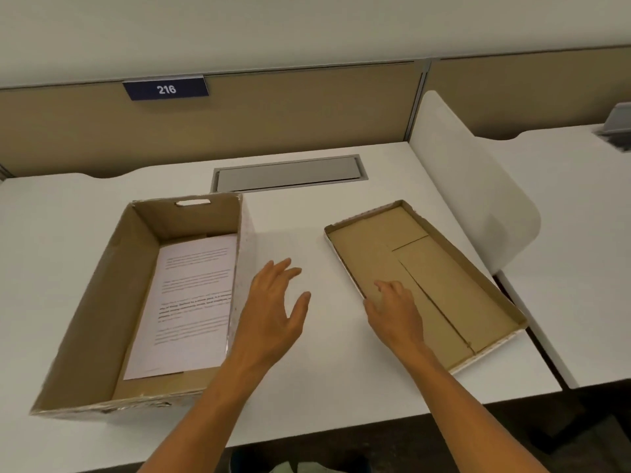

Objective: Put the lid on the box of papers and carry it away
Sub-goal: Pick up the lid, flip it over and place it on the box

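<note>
So the box (112, 322) sits at 9 o'clock on the desk (307, 213), papers (191, 302) inside, lid (440, 278) upside down at 3 o'clock (well apart). Left hand (273, 312) hovers between them, fingers spread; right hand (396, 308) rests fingers apart on the lid's near edge.

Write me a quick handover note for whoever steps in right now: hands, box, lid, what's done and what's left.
Left hand: open, empty, over the desk between box and lid.
Right hand: open, fingers at the lid's near-left edge, no grip yet.
Box: open, on the left, papers lying flat inside.
Lid: on the right, inside face up.
Done: nothing yet.
Left: grasp lid, flip it, seat it on the box, carry the box away.
</note>
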Tool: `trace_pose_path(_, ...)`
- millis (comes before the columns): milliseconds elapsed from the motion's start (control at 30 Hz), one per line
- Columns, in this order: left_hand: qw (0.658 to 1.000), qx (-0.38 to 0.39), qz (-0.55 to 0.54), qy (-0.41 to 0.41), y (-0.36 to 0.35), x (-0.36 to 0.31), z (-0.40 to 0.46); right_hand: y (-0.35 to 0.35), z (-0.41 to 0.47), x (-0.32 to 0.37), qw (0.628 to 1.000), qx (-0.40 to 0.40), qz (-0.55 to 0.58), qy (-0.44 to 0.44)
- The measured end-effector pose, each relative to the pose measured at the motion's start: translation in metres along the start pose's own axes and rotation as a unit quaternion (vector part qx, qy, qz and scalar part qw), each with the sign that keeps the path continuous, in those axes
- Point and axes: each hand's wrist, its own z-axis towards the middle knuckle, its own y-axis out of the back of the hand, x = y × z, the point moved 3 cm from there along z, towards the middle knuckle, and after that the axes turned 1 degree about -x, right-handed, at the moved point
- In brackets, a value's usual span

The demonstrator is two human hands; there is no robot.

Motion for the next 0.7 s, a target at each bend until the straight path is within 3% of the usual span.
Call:
trace_pose_path(367, 0.992, 0.073, 0.024, 0.096, -0.066, -0.003, -0.031, -0.019, 0.011, -0.017, 0.994, 0.056, -0.082, 0.05)
trace_pose_path(700, 0.993, 0.072, 0.017, 0.089, -0.057, 0.006, -0.045, -0.006, 0.005, -0.016, 0.996, 0.019, -0.066, 0.051)
